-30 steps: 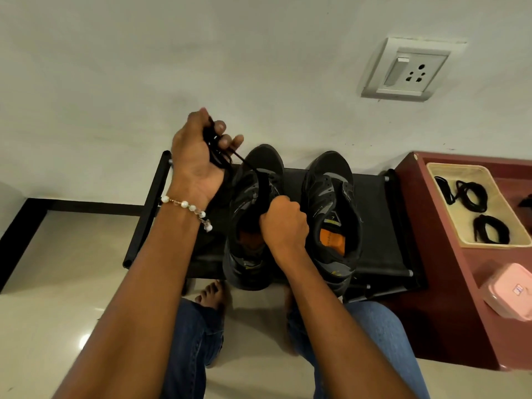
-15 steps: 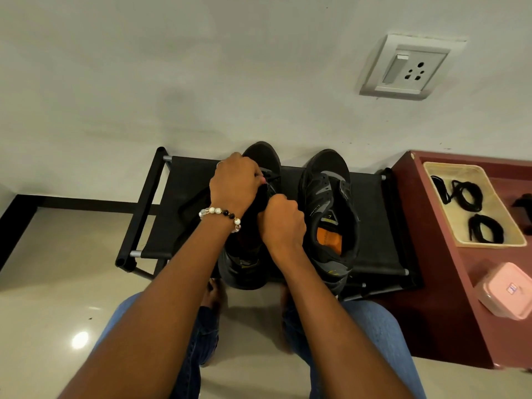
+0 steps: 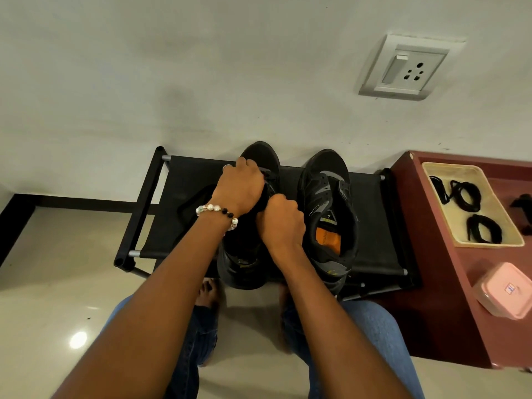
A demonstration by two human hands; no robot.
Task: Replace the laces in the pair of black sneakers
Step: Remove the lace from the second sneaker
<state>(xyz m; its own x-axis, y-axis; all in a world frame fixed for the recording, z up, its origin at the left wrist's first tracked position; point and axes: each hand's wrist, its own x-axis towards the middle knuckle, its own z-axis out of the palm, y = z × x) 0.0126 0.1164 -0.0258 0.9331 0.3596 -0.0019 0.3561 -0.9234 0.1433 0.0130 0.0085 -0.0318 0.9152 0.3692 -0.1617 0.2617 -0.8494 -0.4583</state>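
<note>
Two black sneakers stand side by side on a black fabric rack (image 3: 184,180). Both hands are on the left sneaker (image 3: 244,260). My left hand (image 3: 240,187), with a bead bracelet on the wrist, is curled over its lace area near the toe and grips the black lace there. My right hand (image 3: 280,223) is fisted on the tongue just behind it; the fingers are hidden. The right sneaker (image 3: 328,214) stands untouched, without laces, its orange insole showing. Coiled black laces (image 3: 466,197) lie in a cream tray (image 3: 506,240) to the right.
The tray sits on a dark red cabinet (image 3: 431,254) beside the rack, with a pink lidded box (image 3: 503,289) nearer to me. A wall with a switch socket (image 3: 408,67) rises behind the rack. My knees in jeans and bare toes are below.
My left hand, which was raised to the left pulling the lace taut a second ago, has come down onto the left sneaker's lace area. My right hand stayed on the tongue.
</note>
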